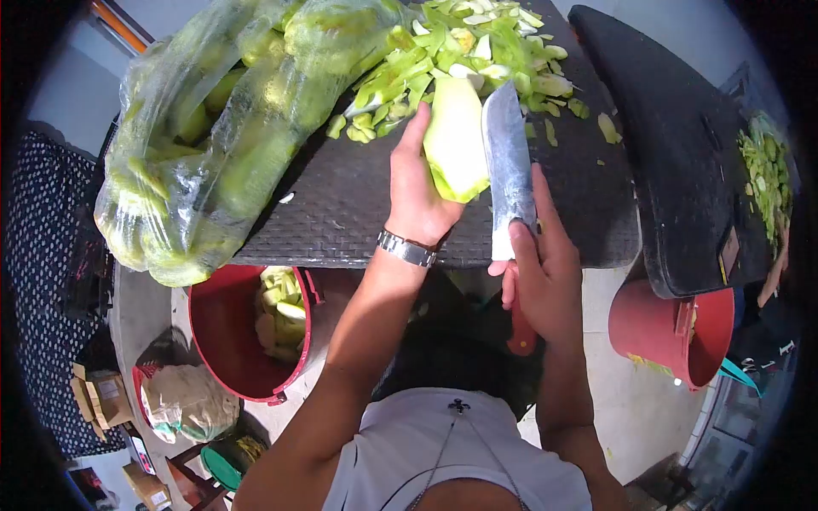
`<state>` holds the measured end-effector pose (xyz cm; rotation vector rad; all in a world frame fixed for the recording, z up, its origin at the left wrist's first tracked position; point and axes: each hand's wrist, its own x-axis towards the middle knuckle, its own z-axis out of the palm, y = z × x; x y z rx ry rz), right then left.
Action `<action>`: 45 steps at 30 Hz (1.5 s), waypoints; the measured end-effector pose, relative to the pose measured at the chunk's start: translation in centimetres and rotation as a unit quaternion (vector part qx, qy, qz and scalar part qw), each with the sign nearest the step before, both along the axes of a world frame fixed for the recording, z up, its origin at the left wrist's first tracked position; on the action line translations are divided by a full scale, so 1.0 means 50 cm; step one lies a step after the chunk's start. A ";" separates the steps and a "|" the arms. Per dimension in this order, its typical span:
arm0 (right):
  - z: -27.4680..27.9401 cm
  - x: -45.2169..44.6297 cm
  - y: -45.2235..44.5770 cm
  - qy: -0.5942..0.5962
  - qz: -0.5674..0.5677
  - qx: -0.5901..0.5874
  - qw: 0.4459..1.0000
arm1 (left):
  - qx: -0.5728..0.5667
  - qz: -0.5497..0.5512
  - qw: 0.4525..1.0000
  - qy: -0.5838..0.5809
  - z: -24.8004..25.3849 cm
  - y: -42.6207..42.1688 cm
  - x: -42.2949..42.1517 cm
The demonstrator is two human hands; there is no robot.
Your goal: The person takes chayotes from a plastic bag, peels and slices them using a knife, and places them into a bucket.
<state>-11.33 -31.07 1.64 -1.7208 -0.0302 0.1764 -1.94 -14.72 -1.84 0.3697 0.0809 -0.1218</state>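
Note:
My left hand (419, 194), with a metal watch at the wrist, holds a peeled pale green fruit (456, 140) over the table's front part. It looks like a green mango or papaya, with some darker skin at its lower end. In my right hand (547, 277) is a large knife (509, 149) with a broad grey blade and a red handle. The blade points away from me, close along the fruit's right side; whether it touches cannot be made out. Green peelings (477, 51) lie heaped just beyond the fruit on the dark table (358, 209).
A clear plastic bag (230, 145) of green fruits fills the table's left side. Below stands a red bucket (247, 341) with pale pieces (281, 311) inside. Right are a second dark table (682, 162) with peelings (763, 170), another person's hand (775, 268) and a red bucket (648, 328).

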 end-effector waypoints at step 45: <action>-0.025 0.016 0.035 0.053 0.039 0.071 0.995 | 0.045 0.018 0.998 0.044 -0.030 -0.049 -0.017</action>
